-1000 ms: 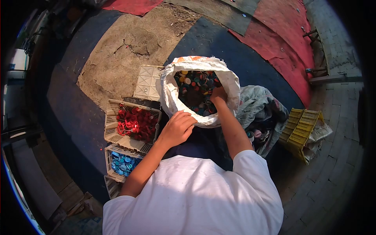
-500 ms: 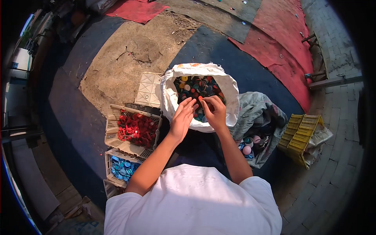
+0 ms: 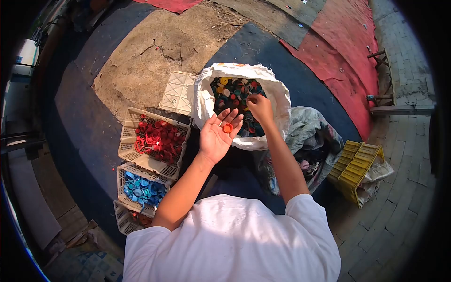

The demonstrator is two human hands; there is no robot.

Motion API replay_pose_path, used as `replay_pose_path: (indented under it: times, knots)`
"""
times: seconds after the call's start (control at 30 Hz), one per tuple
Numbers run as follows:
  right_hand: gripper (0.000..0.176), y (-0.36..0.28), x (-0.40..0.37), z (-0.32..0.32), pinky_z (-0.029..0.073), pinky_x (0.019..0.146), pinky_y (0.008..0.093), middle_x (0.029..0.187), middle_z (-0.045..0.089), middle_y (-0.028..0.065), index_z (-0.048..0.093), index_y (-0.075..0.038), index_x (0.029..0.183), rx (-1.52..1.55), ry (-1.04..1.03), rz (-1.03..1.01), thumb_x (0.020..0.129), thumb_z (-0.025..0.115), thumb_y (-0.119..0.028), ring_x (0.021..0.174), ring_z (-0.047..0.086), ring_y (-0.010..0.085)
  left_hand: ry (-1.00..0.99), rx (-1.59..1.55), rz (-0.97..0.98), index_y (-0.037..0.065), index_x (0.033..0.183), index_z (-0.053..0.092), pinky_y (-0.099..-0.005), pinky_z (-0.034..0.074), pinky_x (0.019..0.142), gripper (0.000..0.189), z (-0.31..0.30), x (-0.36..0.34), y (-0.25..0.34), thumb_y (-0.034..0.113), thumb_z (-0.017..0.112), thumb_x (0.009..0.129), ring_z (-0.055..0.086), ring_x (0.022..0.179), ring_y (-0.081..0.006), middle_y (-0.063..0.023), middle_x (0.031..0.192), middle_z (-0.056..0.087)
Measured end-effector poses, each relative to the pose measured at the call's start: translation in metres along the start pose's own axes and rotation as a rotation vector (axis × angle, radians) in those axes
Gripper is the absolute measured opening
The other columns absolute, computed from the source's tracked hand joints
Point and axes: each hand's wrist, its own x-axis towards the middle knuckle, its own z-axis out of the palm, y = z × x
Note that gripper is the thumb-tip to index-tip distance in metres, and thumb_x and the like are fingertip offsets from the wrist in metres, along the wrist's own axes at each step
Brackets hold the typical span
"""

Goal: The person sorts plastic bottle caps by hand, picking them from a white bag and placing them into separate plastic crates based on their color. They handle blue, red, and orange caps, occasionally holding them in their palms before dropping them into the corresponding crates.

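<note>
On the palm of my left hand [image 3: 216, 138], turned up with its fingers apart, lies an orange-red cap [image 3: 228, 128]. My right hand [image 3: 259, 107] is over the open white sack [image 3: 277, 94], its fingers pinched together; whatever they may hold is hidden. Inside the sack are many mixed caps [image 3: 235, 94], red, yellow, green and white. To the left, one crate [image 3: 129, 152] contains red caps [image 3: 159, 141], and a crate below it contains blue caps [image 3: 143, 189].
A third crate [image 3: 123, 218] sits at the lower left. Beside the sack are an upturned pale crate [image 3: 176, 92], a grey-green bag [image 3: 305, 117] and a yellow crate [image 3: 353, 164]. A bench [image 3: 383, 98] stands by the right wall.
My left hand has turned palm up and now bears the orange-red cap that was at my right fingertips. My right hand has moved away from it, further over the sack. The view has shifted slightly.
</note>
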Motion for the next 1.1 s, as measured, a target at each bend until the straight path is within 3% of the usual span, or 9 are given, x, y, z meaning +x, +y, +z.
replay_pose_path:
  times: [0.17,0.2,0.5,0.7,0.8,0.9,1.0,1.1]
  knots:
    - [0.032,0.039,0.047,0.059,0.055,0.084,0.044,0.101,0.076,0.0105,0.076,-0.016,0.103,-0.28,-0.149,0.087,0.084,0.07,-0.041,0.099,0.071,0.0329,0.02,0.03,0.015,-0.002,0.13,0.052,-0.0497,0.039,0.118,0.039,-0.003,-0.019,-0.004,0.028,0.045,0.106,0.051,0.134,-0.038,-0.0214,0.139,0.056]
    - [0.032,0.031,0.05,0.061,0.056,0.084,0.0431,0.103,0.075,0.011,0.076,-0.015,0.103,-0.275,-0.192,0.17,0.083,0.071,-0.04,0.099,0.071,0.032,0.03,0.038,0.021,-0.002,0.13,0.051,-0.0495,0.039,0.118,0.04,-0.004,-0.023,-0.005,0.028,0.045,0.105,0.051,0.134,-0.0381,-0.0213,0.139,0.055]
    - [0.023,0.021,0.048,0.087,0.057,0.085,0.0482,0.106,0.074,0.0113,0.076,-0.018,0.102,-0.469,-0.153,0.14,0.087,0.07,-0.035,0.1,0.071,0.0341,0.068,0.035,0.055,-0.003,0.134,0.049,-0.0483,0.038,0.119,0.043,-0.012,-0.04,-0.001,0.028,0.046,0.105,0.05,0.135,-0.0378,-0.0223,0.141,0.053]
    - [0.019,0.026,0.044,0.089,0.057,0.085,0.0461,0.104,0.074,0.0114,0.076,-0.017,0.1,-0.544,-0.144,0.037,0.09,0.065,-0.027,0.099,0.071,0.0337,0.068,0.041,0.063,-0.004,0.134,0.049,-0.0484,0.038,0.119,0.043,-0.013,-0.036,0.003,0.027,0.046,0.105,0.05,0.135,-0.0383,-0.0225,0.141,0.053]
    - [0.02,0.027,0.04,0.085,0.058,0.082,0.0432,0.102,0.075,0.0083,0.078,-0.021,0.098,-0.432,-0.061,0.086,0.086,0.069,-0.034,0.095,0.072,0.0325,0.071,0.05,0.06,-0.003,0.134,0.049,-0.0482,0.039,0.119,0.042,-0.014,-0.037,0.003,0.027,0.046,0.105,0.05,0.135,-0.0383,-0.0223,0.141,0.053]
    - [0.022,0.026,0.036,0.069,0.058,0.079,0.0396,0.098,0.076,0.0092,0.079,-0.016,0.099,-0.327,0.048,0.027,0.086,0.071,-0.032,0.09,0.073,0.0311,0.063,0.064,0.061,-0.003,0.133,0.049,-0.0475,0.04,0.118,0.04,-0.01,-0.035,0.005,0.026,0.046,0.105,0.051,0.133,-0.0374,-0.022,0.139,0.054]
    - [0.024,0.023,0.028,0.046,0.057,0.073,0.0345,0.093,0.077,0.0098,0.079,-0.009,0.099,0.038,0.104,0.067,0.085,0.075,-0.028,0.08,0.074,0.0238,0.063,0.082,0.054,-0.003,0.131,0.049,-0.0462,0.041,0.117,0.038,-0.007,-0.032,0.005,0.025,0.046,0.105,0.054,0.131,-0.036,-0.0217,0.138,0.056]
    - [0.023,0.02,0.021,0.023,0.055,0.066,0.0295,0.088,0.078,0.0094,0.078,-0.004,0.1,0.203,0.159,0.118,0.084,0.077,-0.021,0.069,0.072,0.0147,0.05,0.091,0.037,-0.003,0.131,0.05,-0.0463,0.042,0.117,0.038,-0.003,-0.027,0.006,0.024,0.046,0.105,0.054,0.13,-0.0362,-0.0218,0.137,0.056]
